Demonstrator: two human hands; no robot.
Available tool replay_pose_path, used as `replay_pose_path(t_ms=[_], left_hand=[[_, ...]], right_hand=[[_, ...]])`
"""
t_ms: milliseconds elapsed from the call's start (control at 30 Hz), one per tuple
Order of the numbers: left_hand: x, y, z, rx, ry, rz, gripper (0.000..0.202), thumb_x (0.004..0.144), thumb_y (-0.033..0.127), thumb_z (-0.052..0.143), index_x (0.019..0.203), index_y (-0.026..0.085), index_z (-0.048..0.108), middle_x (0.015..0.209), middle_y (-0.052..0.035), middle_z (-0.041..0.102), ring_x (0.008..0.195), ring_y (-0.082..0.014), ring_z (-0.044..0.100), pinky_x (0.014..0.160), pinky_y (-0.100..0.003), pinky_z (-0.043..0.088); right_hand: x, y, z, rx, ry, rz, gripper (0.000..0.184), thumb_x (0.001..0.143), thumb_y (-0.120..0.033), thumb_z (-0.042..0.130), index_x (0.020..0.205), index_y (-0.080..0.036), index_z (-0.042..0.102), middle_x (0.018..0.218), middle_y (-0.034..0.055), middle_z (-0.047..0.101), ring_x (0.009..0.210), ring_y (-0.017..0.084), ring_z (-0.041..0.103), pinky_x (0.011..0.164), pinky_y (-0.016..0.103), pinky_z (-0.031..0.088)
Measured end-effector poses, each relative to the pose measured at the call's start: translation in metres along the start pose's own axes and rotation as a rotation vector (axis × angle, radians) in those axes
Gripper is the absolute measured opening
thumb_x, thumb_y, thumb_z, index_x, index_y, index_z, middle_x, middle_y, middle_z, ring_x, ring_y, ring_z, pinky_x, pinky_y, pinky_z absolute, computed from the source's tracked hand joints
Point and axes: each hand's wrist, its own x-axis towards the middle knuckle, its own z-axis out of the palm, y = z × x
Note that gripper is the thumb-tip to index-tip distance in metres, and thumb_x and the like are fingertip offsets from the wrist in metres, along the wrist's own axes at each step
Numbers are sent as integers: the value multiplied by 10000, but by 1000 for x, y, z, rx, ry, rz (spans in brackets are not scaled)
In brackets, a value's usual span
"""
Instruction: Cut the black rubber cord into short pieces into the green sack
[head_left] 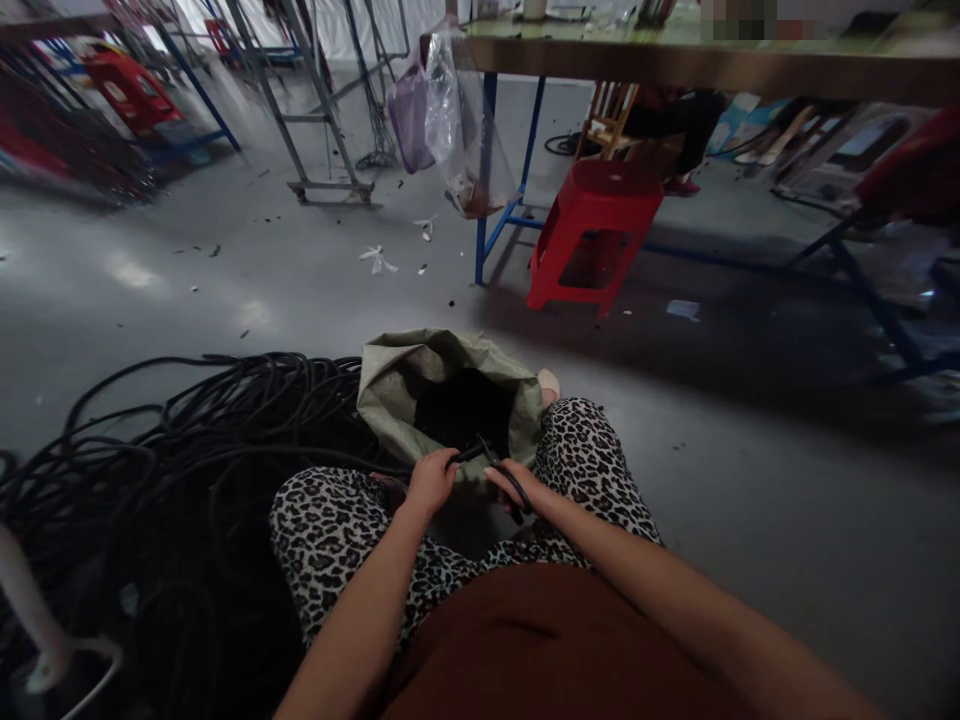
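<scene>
I sit with my knees apart in leopard-print trousers. My left hand is closed round a black cable that runs in from the pile on my left. My right hand is closed on a black tool with looped handles, probably cutters, whose tip meets the cable just in front of my left hand. Both hands hover over the mouth of a green woven sack standing open between my knees, its inside dark.
A big tangle of black cable covers the floor at left. A red plastic stool stands ahead under a long blue-legged table, where another person sits. Plastic bags hang from the table's corner. Metal racks stand far left.
</scene>
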Motion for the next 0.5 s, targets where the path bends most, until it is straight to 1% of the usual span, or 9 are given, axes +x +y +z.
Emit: replay_pose_path(t_ms=[133, 333, 500], left_hand=[[1, 1, 1, 10, -16, -11, 323, 849, 194, 509, 1148, 185, 631, 1144, -77, 666, 1071, -188, 593, 972, -323, 430], [3, 1, 2, 8, -25, -15, 326, 856, 203, 507, 1157, 194, 630, 1158, -69, 663, 1083, -186, 590, 979, -311, 429], [3, 0, 5, 9, -4, -7, 312, 852, 203, 514, 1140, 202, 635, 1139, -58, 667, 1059, -175, 595, 969, -302, 428]], right_hand=[[6, 7, 0, 14, 1, -8, 279, 900, -416, 560, 952, -147, 503, 482, -63, 497, 333, 94, 477, 333, 168, 352], [15, 19, 1, 19, 8, -45, 263, 906, -383, 548, 992, -139, 499, 562, -49, 506, 413, 97, 512, 383, 184, 427], [19, 25, 1, 7, 2, -40, 315, 897, -408, 557, 1035, -128, 515, 563, -38, 525, 399, 99, 512, 377, 179, 411]])
